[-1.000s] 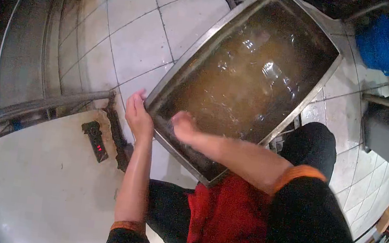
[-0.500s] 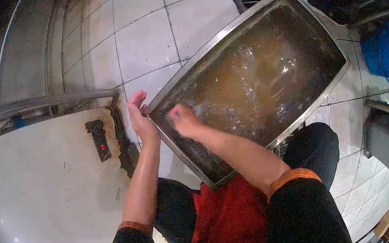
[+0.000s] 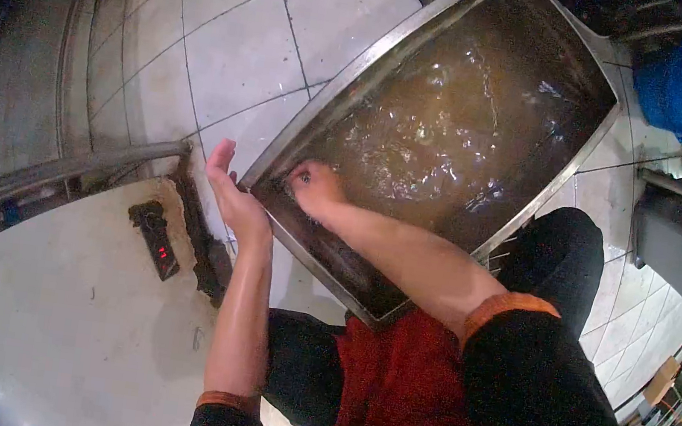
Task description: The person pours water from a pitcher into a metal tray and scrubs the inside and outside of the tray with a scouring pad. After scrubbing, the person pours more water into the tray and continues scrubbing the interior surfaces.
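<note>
A deep rectangular metal tray (image 3: pixel 423 306) stands tilted across the view, with murky brownish water (image 3: pixel 429 130) moving and glinting inside. My left hand (image 3: pixel 234 190) is at the tray's near left corner, its palm against the outside of the rim and its fingers extended. Inside that same corner, my right hand (image 3: pixel 315 190) is closed, with a small dark bit showing at its curled fingers; what it grips cannot be made out.
A white appliance lid (image 3: pixel 79 308) with a red-lit display (image 3: pixel 162 253) and a metal rail (image 3: pixel 79 172) is at the left. Pale floor tiles (image 3: pixel 242 45) surround the tray. A blue tub (image 3: pixel 675 93) and a dark stool (image 3: pixel 681 245) stand at the right.
The tray's near corner appears shifted slightly left in view. My right hand has moved up a little along the inner corner, and my left hand has shifted left with the rim. The water's ripples differ.
</note>
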A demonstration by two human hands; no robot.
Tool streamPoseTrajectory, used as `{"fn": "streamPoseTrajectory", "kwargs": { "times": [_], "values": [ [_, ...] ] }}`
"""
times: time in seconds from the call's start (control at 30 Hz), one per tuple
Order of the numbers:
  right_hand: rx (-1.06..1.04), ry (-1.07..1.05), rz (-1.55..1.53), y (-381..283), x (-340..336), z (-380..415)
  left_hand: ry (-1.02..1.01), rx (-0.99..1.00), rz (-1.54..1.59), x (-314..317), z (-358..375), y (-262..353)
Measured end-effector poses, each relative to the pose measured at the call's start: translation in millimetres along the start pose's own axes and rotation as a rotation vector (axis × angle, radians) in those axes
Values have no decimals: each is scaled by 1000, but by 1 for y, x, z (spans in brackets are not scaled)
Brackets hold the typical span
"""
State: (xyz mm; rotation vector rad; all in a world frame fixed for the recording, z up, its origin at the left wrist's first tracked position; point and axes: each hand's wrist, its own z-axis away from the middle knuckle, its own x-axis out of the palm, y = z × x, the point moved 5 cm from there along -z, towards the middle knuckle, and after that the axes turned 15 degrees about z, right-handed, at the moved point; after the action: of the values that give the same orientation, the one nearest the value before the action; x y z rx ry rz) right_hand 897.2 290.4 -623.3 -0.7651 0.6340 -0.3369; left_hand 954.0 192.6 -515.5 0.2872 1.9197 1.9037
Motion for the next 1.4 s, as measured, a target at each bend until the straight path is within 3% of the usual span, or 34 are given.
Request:
{"fn": "streamPoseTrajectory", "kwargs": {
  "times": [0.13,0.2,0.27,0.37,0.4,0.47,0.7,0.83,0.93,1.0,1.03,1.13,1.17,1.3,1.4],
  "values": [
    [213,-119,280,54,49,-46,-33,47,-64,-2,0,-1],
    [133,99,296,40,44,-38,-18,40,-43,-1,-1,0],
    [234,-9,198,24,28,-26,0,36,-4,0,-1,2],
    [76,101,133,-33,-10,15,15,57,91,0,0,4],
    [82,-21,18,-66,-45,42,8,81,122,0,-2,5],
    [-211,17,-74,-82,-52,51,-5,105,170,-2,-3,3],
    [121,90,128,-18,-1,-3,-54,135,247,0,-8,-2],
    [254,11,355,20,32,-42,-14,138,158,1,-3,3],
    [219,29,223,-6,11,-15,-21,178,160,-2,-5,-2],
    [28,118,166,-38,-11,15,-13,155,176,-2,-5,-3],
    [-76,-32,-89,-60,-31,36,-9,148,181,-2,-6,-2],
    [-229,66,-144,-68,-37,49,-7,78,110,1,-1,8],
    [-129,41,-152,-62,-28,40,-7,140,205,2,-5,4],
    [-76,28,137,-5,6,22,-3,160,-7,3,0,10],
    [-278,57,339,2,-25,94,-3,175,-33,3,1,13]
  ]
}}
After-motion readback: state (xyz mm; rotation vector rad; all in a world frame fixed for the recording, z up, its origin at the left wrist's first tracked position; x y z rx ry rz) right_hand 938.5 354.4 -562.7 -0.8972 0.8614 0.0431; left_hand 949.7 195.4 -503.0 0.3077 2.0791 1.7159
